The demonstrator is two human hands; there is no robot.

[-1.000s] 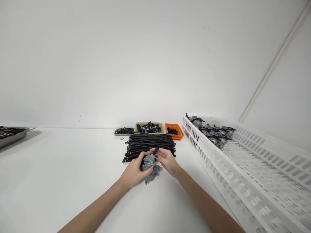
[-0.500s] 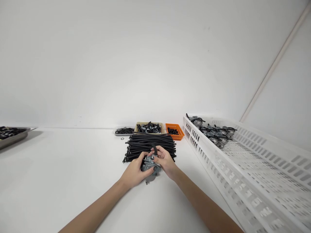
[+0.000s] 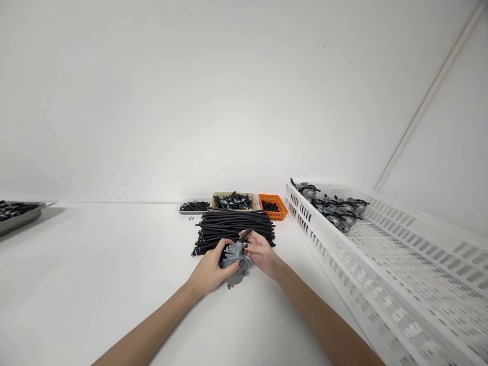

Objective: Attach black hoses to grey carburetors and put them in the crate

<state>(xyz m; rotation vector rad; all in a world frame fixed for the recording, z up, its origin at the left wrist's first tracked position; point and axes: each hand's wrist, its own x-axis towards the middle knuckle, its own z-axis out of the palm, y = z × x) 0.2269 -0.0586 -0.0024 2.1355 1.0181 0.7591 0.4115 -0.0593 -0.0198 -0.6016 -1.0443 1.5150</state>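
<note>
Across the foreground, table: white; the carburetor is held over its middle, just in front of the hoses.
Crate: long, white and slotted, along the right; a cluster of grey units with black stubs sits toward its far left corner.
Steel tray: cut off by the left edge; dark pieces inside, too small to identify.
Hoses: black, piled crosswise.
Beige bin: full of black pieces mixed with grey ring-like parts.
White dish: a heap of thin black loops.
Orange basket: short black bits.
Left hand: wrapped around the carburetor, thumb across its near face; it should brace the body against twisting.
Right hand: fingertips pinching the tube near its lower end.
Tube: rises from the carburetor's top, curving rightward; how deeply it is seated cannot be told. Probably best worked from close to the base, straight along its line, since soft rubber would likely buckle if pushed from the tip.
Ring: alone on the table, just before the white dish.
</note>
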